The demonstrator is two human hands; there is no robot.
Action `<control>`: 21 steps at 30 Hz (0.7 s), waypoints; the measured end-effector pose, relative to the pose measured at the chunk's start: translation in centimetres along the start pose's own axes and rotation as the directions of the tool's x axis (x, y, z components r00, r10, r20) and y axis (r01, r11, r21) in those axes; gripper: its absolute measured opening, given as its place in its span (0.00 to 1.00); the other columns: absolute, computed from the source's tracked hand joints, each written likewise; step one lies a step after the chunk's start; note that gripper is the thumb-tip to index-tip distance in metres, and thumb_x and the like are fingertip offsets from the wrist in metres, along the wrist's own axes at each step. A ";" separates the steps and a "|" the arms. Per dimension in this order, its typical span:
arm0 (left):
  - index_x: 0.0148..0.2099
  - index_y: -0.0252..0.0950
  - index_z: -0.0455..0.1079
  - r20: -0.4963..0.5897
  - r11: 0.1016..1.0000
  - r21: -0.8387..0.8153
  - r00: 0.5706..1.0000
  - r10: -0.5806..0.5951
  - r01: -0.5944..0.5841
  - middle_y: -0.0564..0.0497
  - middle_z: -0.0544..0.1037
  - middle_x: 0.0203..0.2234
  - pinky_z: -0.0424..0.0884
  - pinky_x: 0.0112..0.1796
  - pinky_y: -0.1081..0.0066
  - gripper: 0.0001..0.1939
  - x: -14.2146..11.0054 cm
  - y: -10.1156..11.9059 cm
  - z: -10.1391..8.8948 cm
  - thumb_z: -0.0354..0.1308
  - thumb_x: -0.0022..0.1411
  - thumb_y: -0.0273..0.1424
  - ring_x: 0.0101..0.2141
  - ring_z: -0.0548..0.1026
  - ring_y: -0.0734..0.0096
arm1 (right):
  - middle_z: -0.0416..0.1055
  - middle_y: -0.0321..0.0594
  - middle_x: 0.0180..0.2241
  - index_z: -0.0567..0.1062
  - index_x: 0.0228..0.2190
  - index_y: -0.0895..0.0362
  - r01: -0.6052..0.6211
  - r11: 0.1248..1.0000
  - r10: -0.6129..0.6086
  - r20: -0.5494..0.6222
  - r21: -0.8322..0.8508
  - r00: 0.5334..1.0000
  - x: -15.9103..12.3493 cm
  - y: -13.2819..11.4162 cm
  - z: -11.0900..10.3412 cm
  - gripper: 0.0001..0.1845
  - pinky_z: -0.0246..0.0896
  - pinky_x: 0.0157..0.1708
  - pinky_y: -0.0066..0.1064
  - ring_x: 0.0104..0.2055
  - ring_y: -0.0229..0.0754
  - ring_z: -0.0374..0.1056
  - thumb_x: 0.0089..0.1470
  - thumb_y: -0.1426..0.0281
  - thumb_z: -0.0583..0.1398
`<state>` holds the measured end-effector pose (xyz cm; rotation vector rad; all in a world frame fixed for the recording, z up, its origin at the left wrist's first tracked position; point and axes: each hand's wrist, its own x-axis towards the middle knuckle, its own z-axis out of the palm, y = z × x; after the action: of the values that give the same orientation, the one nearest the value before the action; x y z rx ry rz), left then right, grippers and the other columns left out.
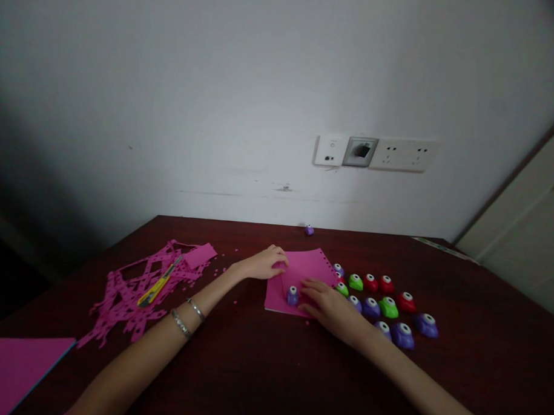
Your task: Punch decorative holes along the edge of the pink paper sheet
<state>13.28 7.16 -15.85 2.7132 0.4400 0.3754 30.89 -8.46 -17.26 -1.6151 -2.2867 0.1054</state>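
A pink sheet of paper (306,264) with a row of punched holes along its right edge lies in front of me. My left hand (264,263) rests at its upper left edge, thumb apart from the curved fingers. On the sheet's lower part stands a purple craft punch (292,296) with a white ring on top. Just right of it, my right hand (328,305) lies on the paper, fingers stretched out and thumb spread, not wrapped around the punch. Whether either hand pinches the paper's edge is hard to see.
Several purple, green and red punches (389,307) stand to the right. One purple punch (309,230) sits by the wall. At left, a yellow utility knife (156,289) lies on punched pink scraps (121,304). A pink pad (28,367) is at the near left.
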 end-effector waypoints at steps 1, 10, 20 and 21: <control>0.37 0.35 0.71 0.008 1.000 -0.009 1.000 0.007 -0.007 0.48 0.71 0.35 0.58 0.45 0.67 0.07 -0.1 0.2 -0.1 0.53 0.56 0.27 0.40 0.65 0.68 | 0.67 0.48 0.49 0.72 0.44 0.59 -0.007 1.000 0.007 -0.002 -0.002 1.000 -0.1 -0.2 0.1 0.16 0.58 0.51 0.38 0.52 0.46 0.63 0.55 0.68 0.55; 0.44 0.38 0.68 0.130 0.990 -0.141 0.991 0.023 -0.004 0.49 0.70 0.37 0.60 0.44 0.67 0.18 -1.8 2.1 -0.9 0.62 0.49 0.35 0.41 0.65 0.66 | 0.71 0.49 0.44 0.74 0.40 0.60 -0.021 0.997 0.014 -0.106 -0.069 0.994 -0.3 -0.9 1.4 0.13 0.61 0.47 0.39 0.47 0.48 0.67 0.56 0.69 0.54; 0.41 0.34 0.67 0.013 1.000 0.024 1.000 0.012 -0.012 0.47 0.67 0.36 0.62 0.42 0.65 0.25 -2.2 2.6 2.6 0.61 0.46 0.47 0.39 0.64 0.64 | 0.72 0.47 0.42 0.74 0.39 0.60 0.004 0.990 -0.018 -0.099 -0.143 0.995 -0.6 -0.7 1.4 0.13 0.61 0.45 0.40 0.45 0.48 0.66 0.57 0.69 0.53; 0.41 0.34 0.67 -0.007 0.999 0.034 1.000 0.014 -0.014 0.47 0.67 0.35 0.61 0.42 0.65 0.24 -2.3 2.6 2.6 0.61 0.46 0.46 0.39 0.64 0.64 | 0.72 0.48 0.42 0.74 0.39 0.60 -0.001 0.989 -0.014 -0.098 -0.147 0.995 -0.6 -0.7 1.4 0.13 0.61 0.45 0.40 0.45 0.48 0.66 0.57 0.69 0.53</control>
<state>12.66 3.19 -17.65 2.7499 0.4330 0.3844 29.97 -9.06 -18.56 -1.6440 -2.2704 -0.1442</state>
